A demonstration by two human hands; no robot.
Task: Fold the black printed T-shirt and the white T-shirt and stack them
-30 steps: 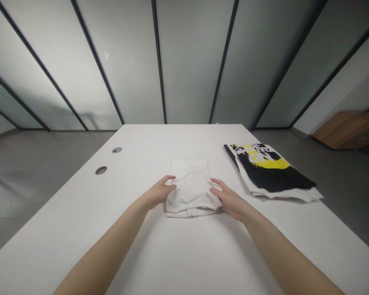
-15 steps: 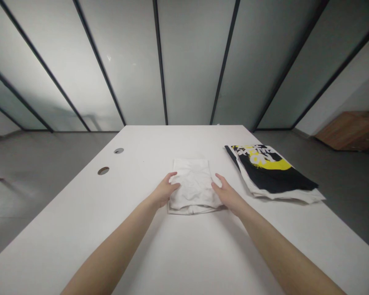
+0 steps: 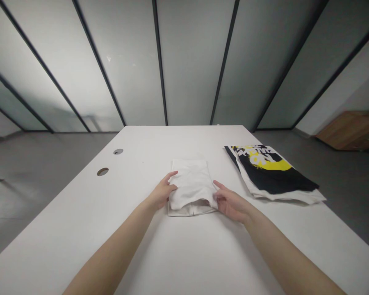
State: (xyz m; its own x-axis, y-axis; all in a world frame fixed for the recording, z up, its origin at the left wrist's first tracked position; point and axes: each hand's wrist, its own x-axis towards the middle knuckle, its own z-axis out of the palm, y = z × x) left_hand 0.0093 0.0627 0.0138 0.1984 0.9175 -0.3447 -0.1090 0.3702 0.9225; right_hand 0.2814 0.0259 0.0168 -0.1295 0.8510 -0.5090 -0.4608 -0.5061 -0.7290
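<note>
A folded white cloth garment (image 3: 190, 180) lies in the middle of the white table (image 3: 135, 246), its lower edge showing a loose, raised layer. My left hand (image 3: 162, 191) rests on its left side, fingers curled over the fabric. My right hand (image 3: 230, 205) is at the right edge, with thumb and fingers around the fold. The part of the garment under each hand is hidden.
A black T-shirt with a yellow and white print (image 3: 272, 174) lies folded to the right of the white garment. Two round cable holes (image 3: 102, 171) sit near the table's left edge. Frosted glass panels stand behind the table, and a wooden cabinet (image 3: 352, 131) stands at far right.
My right hand has shifted slightly right and closed around the garment's edge. The garment's lower layer now gapes open. My left hand has barely moved.
</note>
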